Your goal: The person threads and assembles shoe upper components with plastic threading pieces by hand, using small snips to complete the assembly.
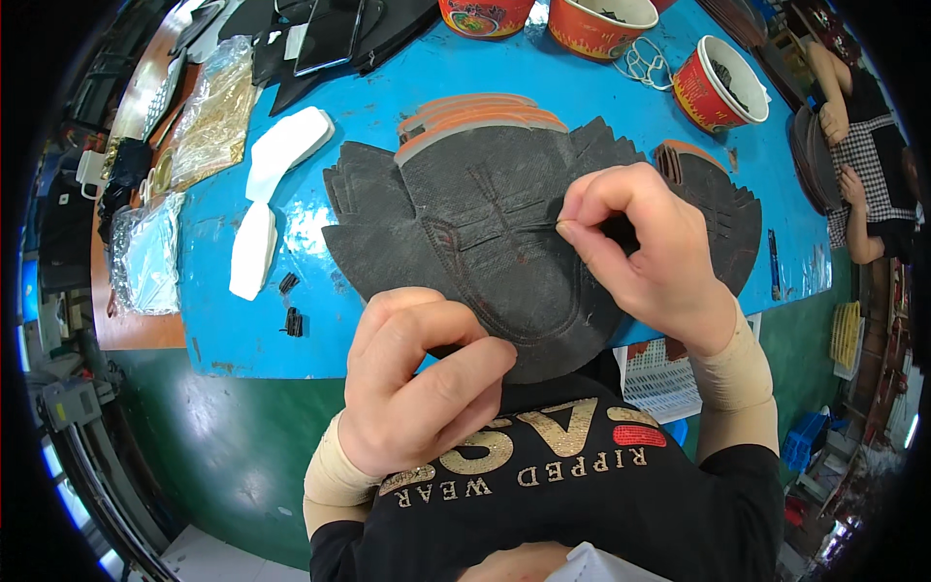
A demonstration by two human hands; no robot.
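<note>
Tubs (599, 33) stand beyond the black pieces (514, 286), white cutouts (254, 242) to their left.

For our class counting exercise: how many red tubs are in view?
3 show clearly: the left tub, cut by the top edge; the middle tub beside it; the right tub, lower down. A red sliver, mostly hidden, may be another.

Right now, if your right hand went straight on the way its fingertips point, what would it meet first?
The right hand would likely meet the top black sheet just beyond its fingertips; any gap is hard to judge.
</note>
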